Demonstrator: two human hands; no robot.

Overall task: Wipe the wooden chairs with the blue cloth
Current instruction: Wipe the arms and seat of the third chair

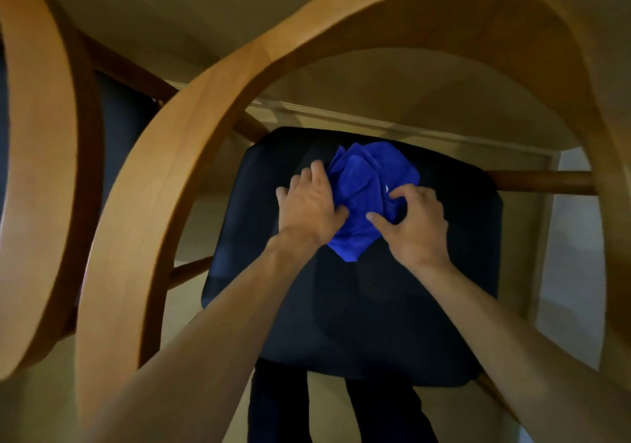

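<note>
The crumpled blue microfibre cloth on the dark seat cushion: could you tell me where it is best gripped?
Probably grip the crumpled blue microfibre cloth from above at its bunched middle, where raised folds give purchase. It lies loose on the dark padded seat cushion, with the left hand and right hand already at its near edges.

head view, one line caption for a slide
Both hands, left hand and right hand, bunch a blue cloth on a dark chair seat.

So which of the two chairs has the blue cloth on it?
The nearer chair, on its dark seat; both hands hold the blue cloth there. The other chair stands left.
</note>
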